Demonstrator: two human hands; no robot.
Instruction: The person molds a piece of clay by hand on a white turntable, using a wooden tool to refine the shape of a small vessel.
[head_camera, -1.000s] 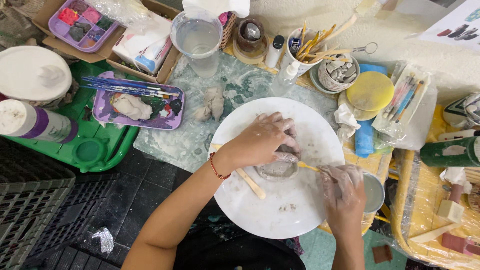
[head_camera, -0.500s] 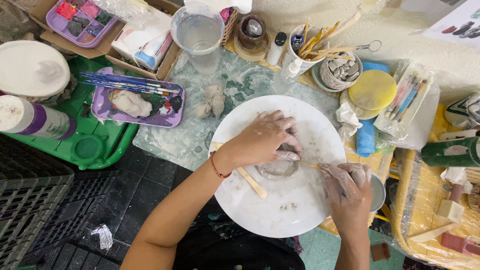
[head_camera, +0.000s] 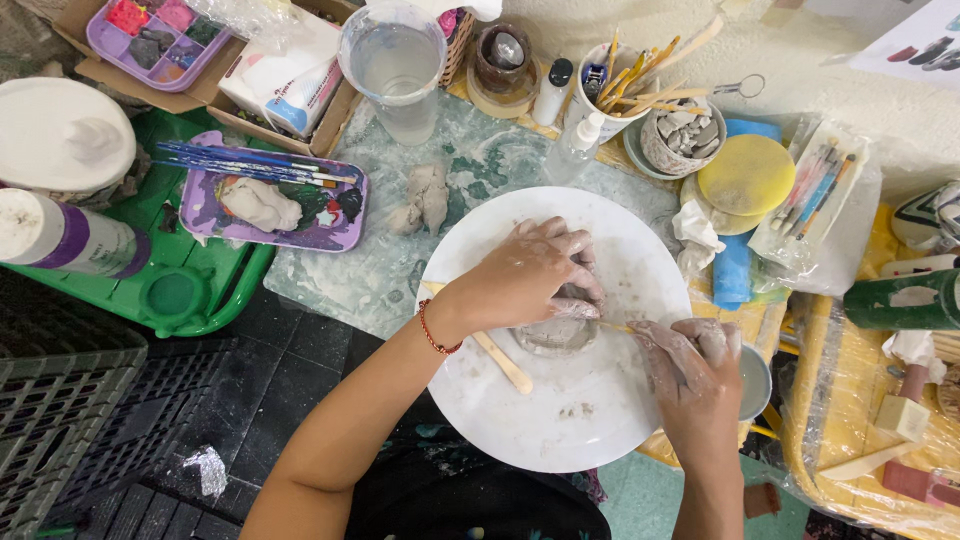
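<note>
left hand (head_camera: 535, 270) cups a small grey clay bowl (head_camera: 555, 330) on the white turntable (head_camera: 560, 420) — right hand (head_camera: 690, 360) pinches a thin wooden tool (head_camera: 615, 326) against it; clear cup (head_camera: 395, 65) holds water.

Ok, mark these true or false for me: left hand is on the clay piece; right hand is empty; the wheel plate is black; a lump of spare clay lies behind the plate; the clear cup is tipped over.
1. The left hand rests on the clay piece: true.
2. The right hand is empty: false, it holds a thin wooden tool.
3. The round plate is black: false, white.
4. A clay lump lies beyond the plate: true.
5. The clear cup is tipped over: false, upright.
</note>
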